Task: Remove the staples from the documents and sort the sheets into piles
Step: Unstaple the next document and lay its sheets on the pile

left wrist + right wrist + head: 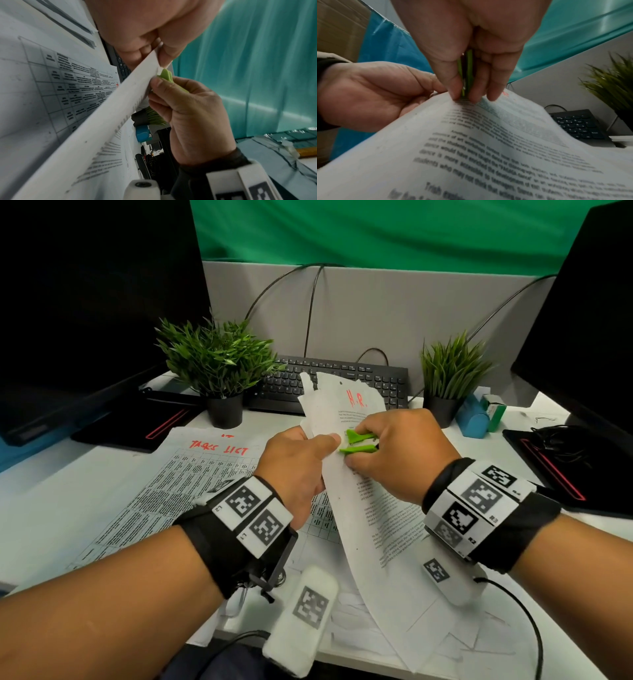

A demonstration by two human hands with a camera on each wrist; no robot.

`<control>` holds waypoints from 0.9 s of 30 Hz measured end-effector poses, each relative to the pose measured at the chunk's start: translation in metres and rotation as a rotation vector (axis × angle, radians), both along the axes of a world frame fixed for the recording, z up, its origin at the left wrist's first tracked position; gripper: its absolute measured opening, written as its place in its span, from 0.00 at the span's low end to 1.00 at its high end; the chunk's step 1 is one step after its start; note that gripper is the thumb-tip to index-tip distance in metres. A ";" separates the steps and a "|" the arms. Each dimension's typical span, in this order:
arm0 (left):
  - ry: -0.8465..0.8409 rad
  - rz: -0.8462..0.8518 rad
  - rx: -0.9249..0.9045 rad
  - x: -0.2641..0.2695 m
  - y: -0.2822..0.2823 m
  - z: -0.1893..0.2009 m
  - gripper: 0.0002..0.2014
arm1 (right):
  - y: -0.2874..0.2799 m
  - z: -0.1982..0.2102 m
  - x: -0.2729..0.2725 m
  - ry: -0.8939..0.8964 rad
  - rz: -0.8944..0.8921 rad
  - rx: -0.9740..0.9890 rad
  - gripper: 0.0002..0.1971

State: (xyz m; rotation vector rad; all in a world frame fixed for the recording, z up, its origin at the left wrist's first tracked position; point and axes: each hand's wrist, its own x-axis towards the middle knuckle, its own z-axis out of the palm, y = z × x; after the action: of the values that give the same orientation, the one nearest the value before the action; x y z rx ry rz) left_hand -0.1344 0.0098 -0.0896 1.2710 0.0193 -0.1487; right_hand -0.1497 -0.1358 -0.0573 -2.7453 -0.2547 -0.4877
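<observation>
A printed document [373, 522] headed "H.R." in red is held up over the desk, curved and tilted. My left hand [301, 460] pinches its left edge between thumb and fingers [164, 52]. My right hand [394, 450] grips a green staple remover [358, 442] whose claws meet the paper close to the left thumb. The same green staple remover [465, 73] shows between my right hand's fingertips, pressed onto the document [488, 148]. Flat on the desk lies a "TASKS LIST" sheet [178, 484] with a printed table. The staple itself is not visible.
Two potted plants [219, 364] [448, 374] and a black keyboard [342, 381] stand behind the paper. Dark monitors [85, 302] flank both sides. A blue stapler [474, 416] and a green box [495, 410] sit at right. More loose sheets [394, 642] lie at the desk's front edge.
</observation>
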 end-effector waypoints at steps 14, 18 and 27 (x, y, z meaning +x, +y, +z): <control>0.098 0.079 0.035 0.020 0.020 -0.008 0.08 | -0.076 -0.020 -0.004 0.715 -0.236 -0.349 0.28; 0.040 0.072 0.093 0.011 0.013 -0.002 0.07 | -0.040 0.017 -0.007 0.343 -0.100 -0.425 0.22; -0.042 0.067 0.178 -0.001 0.002 0.015 0.06 | 0.001 0.008 0.012 -0.005 0.093 -0.158 0.08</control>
State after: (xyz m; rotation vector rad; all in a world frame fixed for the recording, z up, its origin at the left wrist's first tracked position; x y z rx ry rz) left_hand -0.1358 0.0116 -0.0747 1.4492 0.0394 -0.0632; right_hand -0.1380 -0.1346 -0.0490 -2.8685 -0.4375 -0.4682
